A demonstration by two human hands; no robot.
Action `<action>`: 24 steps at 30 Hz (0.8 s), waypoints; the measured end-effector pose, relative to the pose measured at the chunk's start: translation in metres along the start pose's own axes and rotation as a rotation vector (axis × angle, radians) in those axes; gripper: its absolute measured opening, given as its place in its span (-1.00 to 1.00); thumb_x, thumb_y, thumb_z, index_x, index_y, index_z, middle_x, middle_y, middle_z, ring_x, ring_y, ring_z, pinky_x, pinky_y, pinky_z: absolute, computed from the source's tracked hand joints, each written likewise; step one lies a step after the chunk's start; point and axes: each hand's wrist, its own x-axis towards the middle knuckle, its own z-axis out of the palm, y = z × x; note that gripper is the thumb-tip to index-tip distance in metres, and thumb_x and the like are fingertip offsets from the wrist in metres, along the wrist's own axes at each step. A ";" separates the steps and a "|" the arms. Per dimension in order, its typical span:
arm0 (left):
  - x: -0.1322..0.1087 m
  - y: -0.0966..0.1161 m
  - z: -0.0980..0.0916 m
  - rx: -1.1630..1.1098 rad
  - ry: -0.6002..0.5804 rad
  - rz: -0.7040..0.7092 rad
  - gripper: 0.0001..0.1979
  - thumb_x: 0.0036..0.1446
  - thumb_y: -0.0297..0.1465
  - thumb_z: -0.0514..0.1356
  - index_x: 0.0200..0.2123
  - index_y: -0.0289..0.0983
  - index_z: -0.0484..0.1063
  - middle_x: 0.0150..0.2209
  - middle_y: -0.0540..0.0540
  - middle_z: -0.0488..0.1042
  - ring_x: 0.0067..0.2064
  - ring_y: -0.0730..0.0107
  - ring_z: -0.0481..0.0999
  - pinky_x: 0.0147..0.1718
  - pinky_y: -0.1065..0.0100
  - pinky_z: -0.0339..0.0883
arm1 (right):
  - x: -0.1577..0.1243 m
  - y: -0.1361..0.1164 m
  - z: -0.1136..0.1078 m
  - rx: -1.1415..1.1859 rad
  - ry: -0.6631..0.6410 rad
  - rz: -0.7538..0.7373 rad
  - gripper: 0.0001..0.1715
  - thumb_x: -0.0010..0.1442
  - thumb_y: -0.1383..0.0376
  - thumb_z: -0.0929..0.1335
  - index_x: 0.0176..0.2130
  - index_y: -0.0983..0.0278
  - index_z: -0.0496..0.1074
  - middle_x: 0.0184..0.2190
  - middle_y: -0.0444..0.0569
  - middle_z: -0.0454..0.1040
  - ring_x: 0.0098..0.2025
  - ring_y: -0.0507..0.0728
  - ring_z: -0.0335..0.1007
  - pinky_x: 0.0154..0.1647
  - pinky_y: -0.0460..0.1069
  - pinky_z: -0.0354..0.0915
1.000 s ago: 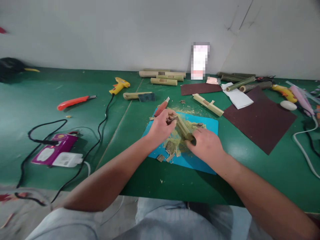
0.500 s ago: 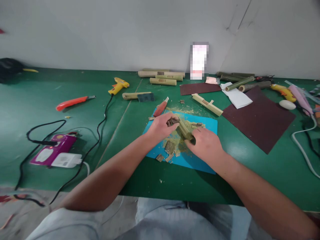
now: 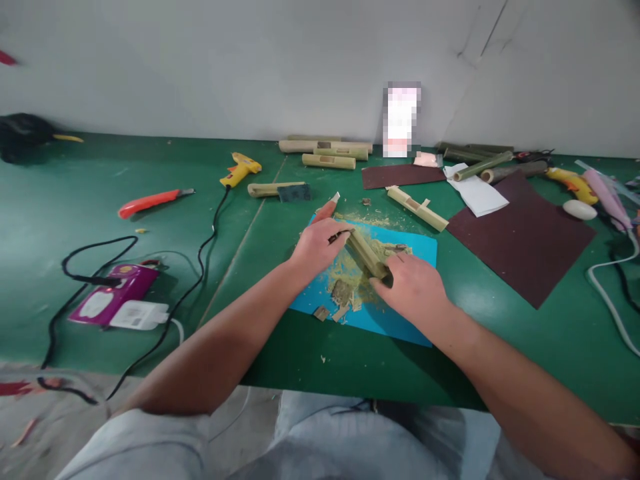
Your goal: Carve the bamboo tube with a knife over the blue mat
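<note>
My right grip (image 3: 413, 290) stayed clamped on the bamboo (image 3: 367, 253); my left grip (image 3: 315, 245), closed on a blade (image 3: 339, 234), had drawn back off its end, one stroke seemingly finished.

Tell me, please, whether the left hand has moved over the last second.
Yes, slightly: the left hand has shifted away from the person, now covering more of the red-handled knife at the blue mat's edge.
</note>
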 end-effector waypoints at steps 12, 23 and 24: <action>-0.027 0.051 0.005 0.082 -0.354 0.248 -0.66 0.43 -0.36 0.04 0.08 -0.22 0.56 -0.21 -0.16 0.61 -0.16 0.26 0.62 -0.20 0.30 0.53 | 0.001 -0.001 0.001 -0.025 -0.035 0.039 -0.74 0.30 0.12 0.37 -0.29 0.26 0.49 -0.29 0.08 0.59 -0.18 0.24 0.51 -0.27 0.05 0.28; -0.025 0.043 0.005 0.057 -0.309 0.255 -0.64 0.43 -0.36 0.02 0.09 -0.26 0.56 -0.22 -0.18 0.62 -0.16 0.25 0.62 -0.19 0.28 0.54 | 0.002 -0.005 -0.007 -0.027 -0.093 0.034 -0.74 0.31 0.12 0.38 -0.28 0.26 0.51 -0.32 0.08 0.57 -0.21 0.22 0.50 -0.27 0.05 0.29; -0.026 0.044 0.006 0.040 -0.317 0.257 -0.64 0.43 -0.36 0.02 0.09 -0.25 0.56 -0.22 -0.17 0.62 -0.16 0.26 0.62 -0.19 0.28 0.54 | 0.002 -0.005 -0.006 -0.025 -0.086 0.031 -0.74 0.30 0.12 0.38 -0.28 0.26 0.50 -0.32 0.08 0.57 -0.21 0.22 0.50 -0.28 0.05 0.28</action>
